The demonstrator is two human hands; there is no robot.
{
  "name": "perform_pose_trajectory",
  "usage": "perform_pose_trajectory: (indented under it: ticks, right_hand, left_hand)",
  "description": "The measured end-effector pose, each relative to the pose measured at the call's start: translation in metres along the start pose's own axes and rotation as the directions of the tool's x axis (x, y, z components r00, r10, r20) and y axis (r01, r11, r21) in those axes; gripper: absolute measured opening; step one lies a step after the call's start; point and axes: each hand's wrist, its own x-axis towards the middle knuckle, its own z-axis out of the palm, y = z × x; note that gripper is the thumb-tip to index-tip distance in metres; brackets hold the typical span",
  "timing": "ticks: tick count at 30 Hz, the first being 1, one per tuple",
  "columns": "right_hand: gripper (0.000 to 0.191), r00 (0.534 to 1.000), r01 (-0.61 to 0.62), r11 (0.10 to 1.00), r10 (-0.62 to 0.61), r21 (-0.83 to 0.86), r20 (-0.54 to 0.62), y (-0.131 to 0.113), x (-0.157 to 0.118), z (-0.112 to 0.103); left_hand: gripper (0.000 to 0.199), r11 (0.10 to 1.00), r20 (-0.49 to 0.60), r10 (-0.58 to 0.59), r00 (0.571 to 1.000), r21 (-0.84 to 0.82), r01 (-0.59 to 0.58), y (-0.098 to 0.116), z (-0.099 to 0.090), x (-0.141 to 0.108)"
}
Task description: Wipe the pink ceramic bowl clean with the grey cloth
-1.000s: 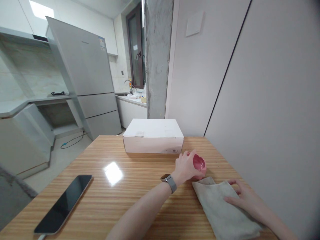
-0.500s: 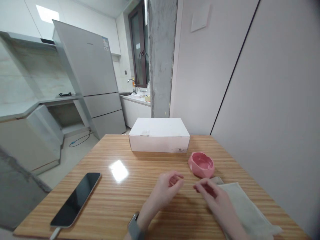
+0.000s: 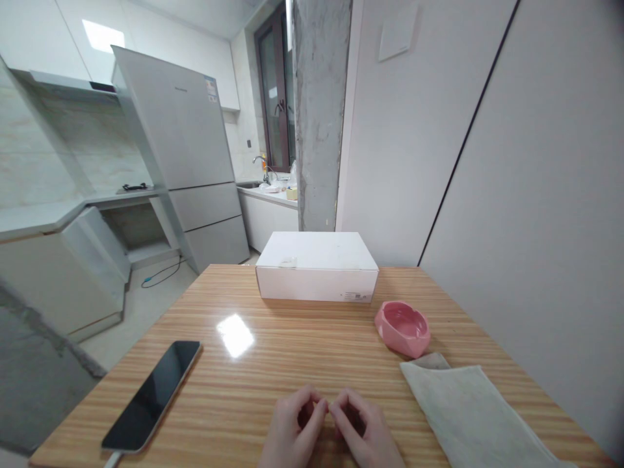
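Note:
Low in the middle of the view, my left hand point(image 3: 295, 426) and my right hand point(image 3: 363, 429) are close together over the wooden table point(image 3: 292, 344), fingertips nearly touching. Each has its thumb and fingers curled together in a pinch. Whatever is between the fingertips, if anything, is too small to make out. To the right of my right hand lies a folded pale grey-green cloth point(image 3: 478, 406). Just behind the cloth sits a pink faceted ashtray point(image 3: 402, 328).
A white box point(image 3: 316, 266) stands at the table's far edge. At the left lies a black phone point(image 3: 153, 395) with a white cable plugged in. Beyond the table are a fridge point(image 3: 180, 123), a concrete pillar point(image 3: 319, 117) and a sink counter.
Both hands have moved down towards the near edge and closer together. My right hand has left the cloth's side, uncovering its corner. The view has shifted slightly.

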Motion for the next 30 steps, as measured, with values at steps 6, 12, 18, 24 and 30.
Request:
perform_pose_trajectory:
  ticks: [6, 12, 18, 24, 30]
  right_hand:
    - [0.039, 1.000, 0.010, 0.998, -0.009, -0.069, 0.015, -0.0001, 0.0024, 0.0022]
    - [0.040, 1.000, 0.005, 0.995, -0.004, -0.096, 0.010, -0.0002, 0.0036, 0.0024]
    - [0.039, 0.999, 0.008, 0.997, -0.006, -0.074, 0.037, -0.0032, 0.0035, 0.0009]
    - [0.040, 1.000, 0.014, 0.994, -0.013, -0.110, 0.010, 0.0014, 0.0039, 0.0017]
    - [0.039, 1.000, 0.019, 0.994, -0.018, -0.106, 0.014, 0.0008, 0.0042, 0.0017]
  left_hand:
    - [0.043, 1.000, -0.021, 0.010, 1.000, -0.004, -0.010, -0.0031, 0.0008, 0.0013]
    - [0.037, 1.000, -0.022, 0.019, 1.000, 0.002, -0.019, -0.0011, -0.0004, 0.0008]
    - [0.036, 1.000, 0.008, 0.028, 1.000, 0.010, -0.028, -0.0032, 0.0002, 0.0006]
    - [0.037, 1.000, -0.004, 0.010, 1.000, 0.019, -0.010, 0.0001, -0.0005, 0.0004]
    - [0.034, 0.999, -0.006, 0.039, 0.999, 0.022, -0.039, 0.0004, -0.0006, 0.0006]
